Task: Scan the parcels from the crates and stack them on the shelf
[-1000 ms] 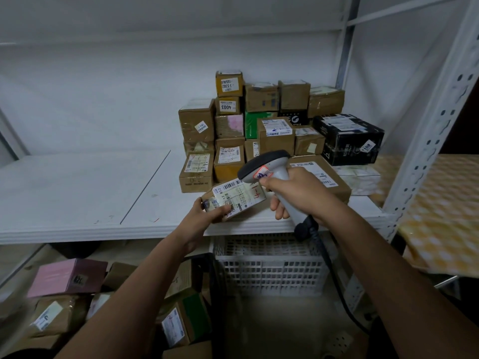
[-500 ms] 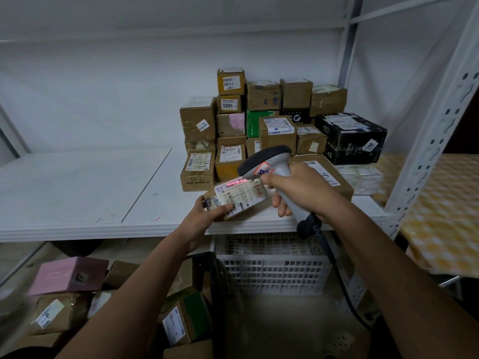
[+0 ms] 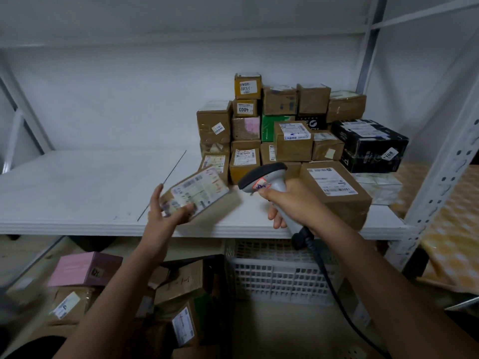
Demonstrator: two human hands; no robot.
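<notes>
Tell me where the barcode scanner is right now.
In the head view, the barcode scanner is right of centre in the right hand, above the shelf front edge, between the left-hand parcel and a large brown box.

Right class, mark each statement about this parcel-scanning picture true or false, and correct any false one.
1. The left hand holds a labelled parcel. True.
2. The right hand grips a pair of scissors. False: it grips a barcode scanner.
3. A white crate sits below the shelf. True.
4. The stacked parcels fill the shelf's left half. False: the stack stands toward the right.
5. The black box is at the stack's left end. False: right end.
</notes>
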